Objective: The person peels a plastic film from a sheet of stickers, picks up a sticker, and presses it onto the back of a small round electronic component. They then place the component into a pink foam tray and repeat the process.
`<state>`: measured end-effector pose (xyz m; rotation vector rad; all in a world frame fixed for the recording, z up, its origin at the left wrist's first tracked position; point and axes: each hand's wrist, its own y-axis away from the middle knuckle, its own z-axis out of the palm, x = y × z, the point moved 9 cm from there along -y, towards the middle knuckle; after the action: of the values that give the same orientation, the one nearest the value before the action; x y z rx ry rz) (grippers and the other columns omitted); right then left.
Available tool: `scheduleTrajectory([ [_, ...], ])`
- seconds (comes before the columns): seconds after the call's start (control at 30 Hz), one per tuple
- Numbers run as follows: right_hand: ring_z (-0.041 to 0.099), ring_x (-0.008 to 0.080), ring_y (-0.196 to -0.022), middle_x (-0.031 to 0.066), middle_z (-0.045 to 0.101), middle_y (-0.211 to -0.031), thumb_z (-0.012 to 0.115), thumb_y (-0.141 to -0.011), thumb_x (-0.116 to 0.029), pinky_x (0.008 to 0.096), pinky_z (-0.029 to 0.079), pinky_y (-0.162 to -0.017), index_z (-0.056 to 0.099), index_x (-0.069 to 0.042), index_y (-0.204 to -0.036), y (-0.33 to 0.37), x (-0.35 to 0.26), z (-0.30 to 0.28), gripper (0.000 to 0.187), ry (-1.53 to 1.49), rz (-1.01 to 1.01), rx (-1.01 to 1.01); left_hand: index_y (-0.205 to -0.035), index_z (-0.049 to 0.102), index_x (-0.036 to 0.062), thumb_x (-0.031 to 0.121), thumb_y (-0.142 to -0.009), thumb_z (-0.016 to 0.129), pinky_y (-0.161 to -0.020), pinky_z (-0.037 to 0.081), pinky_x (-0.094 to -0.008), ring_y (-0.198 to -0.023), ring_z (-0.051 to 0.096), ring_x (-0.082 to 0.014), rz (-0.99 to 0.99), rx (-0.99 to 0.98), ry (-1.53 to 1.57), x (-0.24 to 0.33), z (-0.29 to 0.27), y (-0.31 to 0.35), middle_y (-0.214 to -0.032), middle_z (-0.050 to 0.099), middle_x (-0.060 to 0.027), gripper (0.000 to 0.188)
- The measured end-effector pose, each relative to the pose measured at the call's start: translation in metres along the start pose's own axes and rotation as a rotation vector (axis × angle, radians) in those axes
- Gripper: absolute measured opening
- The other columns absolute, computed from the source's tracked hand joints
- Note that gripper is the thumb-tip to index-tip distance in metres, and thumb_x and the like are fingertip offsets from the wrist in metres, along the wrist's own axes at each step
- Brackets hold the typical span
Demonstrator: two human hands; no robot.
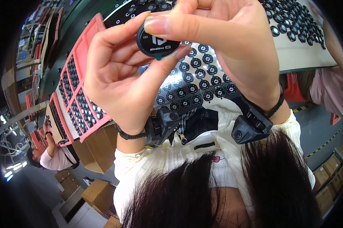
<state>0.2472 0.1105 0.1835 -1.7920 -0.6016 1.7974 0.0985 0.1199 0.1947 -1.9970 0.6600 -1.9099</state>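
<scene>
Close in front of me, a round black disc [146, 40] is tilted so its printed face shows. A small dark green tab sticks out from its lower edge. My left hand [120, 81] grips the disc's rim between the thumb below and the fingers above. My right hand [241, 41] is closed at the disc's upper right, its thumb pressed flat on the face; its other fingertips are partly cut off by the top edge. Underneath both hands lies a pale sheet [196, 68] covered with rows of round black stickers, several with green tabs.
Pink compartment trays [100, 22] with many black discs stand on the left. More discs [292, 35] lie loose on the pale worktop at right, beside another person's arm [333, 47]. A second person [56, 157] works at far left. Cardboard boxes [97, 146] stand lower left.
</scene>
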Motion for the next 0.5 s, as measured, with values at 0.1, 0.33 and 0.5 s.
scheduleTrajectory([
  [0.1, 0.053, 0.0158, -0.086, 0.0076, 0.054, -0.092, 0.062, -0.073, 0.003, 0.0283, 0.041, -0.083, 0.044, 0.001, -0.109, -0.001, 0.0, 0.004, 0.04, 0.036, -0.011, 0.017, -0.098, 0.048, -0.0128, -0.02, -0.061, 0.061, -0.074, 0.054, -0.0321, -0.084, 0.062, -0.025, -0.009, 0.001, 0.024, -0.002, 0.0, 0.0, -0.096, 0.057, -0.0265, 0.04],
  [0.33, 0.052, 0.0154, -0.086, 0.0075, 0.053, -0.093, 0.062, -0.073, 0.003, 0.0274, 0.041, -0.081, 0.049, 0.0, -0.105, -0.004, -0.001, 0.003, 0.034, 0.129, -0.046, 0.058, -0.101, 0.048, -0.0112, -0.019, -0.062, 0.06, -0.073, 0.053, -0.0277, -0.089, 0.06, -0.0234, 0.014, -0.053, -0.168, 0.0, 0.002, 0.009, -0.1, 0.057, -0.0239, 0.042],
  [0.5, 0.051, 0.0151, -0.086, 0.0074, 0.052, -0.094, 0.062, -0.073, 0.003, 0.0269, 0.042, -0.08, 0.052, 0.0, -0.102, 0.007, -0.011, -0.004, 0.031, 0.187, -0.09, 0.065, -0.107, 0.046, -0.0078, -0.011, -0.07, 0.062, -0.07, 0.053, -0.0279, -0.083, 0.062, -0.0242, 0.2, -0.391, -0.594, 0.014, 0.013, 0.031, -0.097, 0.058, -0.0169, 0.041],
])
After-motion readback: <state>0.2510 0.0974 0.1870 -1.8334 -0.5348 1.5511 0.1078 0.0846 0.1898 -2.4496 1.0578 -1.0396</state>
